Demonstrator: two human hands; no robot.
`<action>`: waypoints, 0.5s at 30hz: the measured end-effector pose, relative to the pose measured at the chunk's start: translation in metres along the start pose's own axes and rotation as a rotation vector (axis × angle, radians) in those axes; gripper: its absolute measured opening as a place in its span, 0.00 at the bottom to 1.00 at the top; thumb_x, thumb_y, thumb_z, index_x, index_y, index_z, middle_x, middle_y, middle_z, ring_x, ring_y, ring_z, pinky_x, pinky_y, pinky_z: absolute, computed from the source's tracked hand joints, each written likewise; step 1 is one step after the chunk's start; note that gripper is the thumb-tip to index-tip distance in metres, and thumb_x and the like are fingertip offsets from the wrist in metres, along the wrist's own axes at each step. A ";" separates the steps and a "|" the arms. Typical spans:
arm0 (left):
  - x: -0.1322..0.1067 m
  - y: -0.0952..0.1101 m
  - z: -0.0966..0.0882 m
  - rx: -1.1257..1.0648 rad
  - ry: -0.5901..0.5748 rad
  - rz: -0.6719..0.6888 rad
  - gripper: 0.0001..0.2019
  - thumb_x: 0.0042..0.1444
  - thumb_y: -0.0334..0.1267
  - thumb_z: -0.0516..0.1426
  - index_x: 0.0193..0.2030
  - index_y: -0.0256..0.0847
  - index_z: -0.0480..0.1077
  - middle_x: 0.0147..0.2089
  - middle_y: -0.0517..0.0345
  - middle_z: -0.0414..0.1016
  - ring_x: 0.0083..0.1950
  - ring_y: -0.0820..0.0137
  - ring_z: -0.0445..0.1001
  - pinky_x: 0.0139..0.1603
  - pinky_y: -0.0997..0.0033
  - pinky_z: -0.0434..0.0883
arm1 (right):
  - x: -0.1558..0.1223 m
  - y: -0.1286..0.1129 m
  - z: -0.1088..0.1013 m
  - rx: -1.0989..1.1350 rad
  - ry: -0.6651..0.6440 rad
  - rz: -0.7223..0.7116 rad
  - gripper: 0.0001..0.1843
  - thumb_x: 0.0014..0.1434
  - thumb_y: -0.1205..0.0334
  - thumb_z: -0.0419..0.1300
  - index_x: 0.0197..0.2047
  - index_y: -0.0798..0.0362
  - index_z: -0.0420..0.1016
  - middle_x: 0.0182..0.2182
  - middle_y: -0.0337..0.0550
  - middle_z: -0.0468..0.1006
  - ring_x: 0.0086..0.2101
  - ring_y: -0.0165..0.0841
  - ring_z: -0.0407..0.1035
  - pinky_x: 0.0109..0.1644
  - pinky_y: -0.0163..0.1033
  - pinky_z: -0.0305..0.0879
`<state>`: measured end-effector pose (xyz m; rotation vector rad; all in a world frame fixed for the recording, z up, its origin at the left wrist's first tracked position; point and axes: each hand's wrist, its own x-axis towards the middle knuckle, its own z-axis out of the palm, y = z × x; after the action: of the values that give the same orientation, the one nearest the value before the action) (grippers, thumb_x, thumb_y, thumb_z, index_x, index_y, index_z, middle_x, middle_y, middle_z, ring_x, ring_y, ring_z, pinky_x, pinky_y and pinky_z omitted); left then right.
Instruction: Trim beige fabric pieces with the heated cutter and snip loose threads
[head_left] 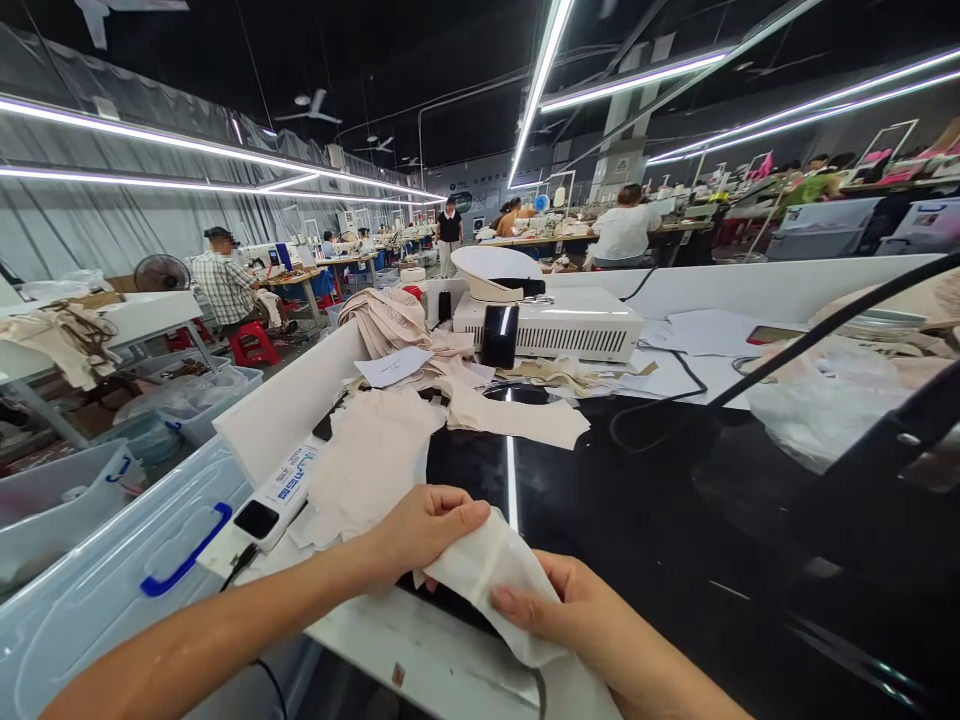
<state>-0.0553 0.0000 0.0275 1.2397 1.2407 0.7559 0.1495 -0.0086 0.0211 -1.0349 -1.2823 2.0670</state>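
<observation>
A curved strip of pale fabric (491, 550) is stretched between my two hands above the near edge of the black glossy tabletop (630, 510). My left hand (435, 525) pinches its upper left end, thumb on top. On the right, my right hand (551, 600) grips the strip with the thumb pressed on its face; most of the fingers are behind the fabric. The strip's lower end hangs toward the bottom of the view. Beyond my left hand lies a stack of cream fabric pieces (375, 455), and another cut piece (517, 415) rests on the black surface.
A white box (547, 325) with vents stands at the back, a phone (499, 336) leaning on it. A white device (277, 495) sits left. A black bar (885, 440) and a plastic bag (825, 395) are right. A lidded bin (120, 580) stands beside the table. People work at machines beyond.
</observation>
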 end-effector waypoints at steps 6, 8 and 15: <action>0.001 -0.004 0.000 -0.019 -0.018 0.008 0.29 0.55 0.69 0.64 0.36 0.41 0.72 0.24 0.67 0.64 0.22 0.75 0.63 0.20 0.76 0.59 | -0.004 -0.006 -0.002 0.016 -0.015 0.013 0.33 0.35 0.44 0.85 0.42 0.51 0.87 0.31 0.41 0.82 0.30 0.30 0.67 0.34 0.32 0.60; 0.000 -0.002 0.000 -0.005 -0.002 0.075 0.28 0.54 0.67 0.65 0.34 0.40 0.72 0.26 0.66 0.66 0.26 0.75 0.63 0.25 0.76 0.59 | -0.003 -0.008 -0.004 0.005 -0.019 0.035 0.31 0.35 0.48 0.85 0.42 0.51 0.87 0.31 0.40 0.82 0.30 0.31 0.69 0.34 0.32 0.62; 0.005 0.012 -0.015 0.017 0.034 0.084 0.27 0.48 0.65 0.67 0.33 0.39 0.73 0.27 0.64 0.67 0.29 0.74 0.60 0.29 0.74 0.56 | 0.007 -0.025 -0.026 -0.120 -0.012 -0.039 0.29 0.38 0.45 0.84 0.39 0.53 0.86 0.30 0.40 0.84 0.28 0.31 0.72 0.34 0.32 0.63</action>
<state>-0.0662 0.0115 0.0394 1.3038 1.2316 0.8320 0.1673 0.0209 0.0341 -1.0419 -1.4360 1.9912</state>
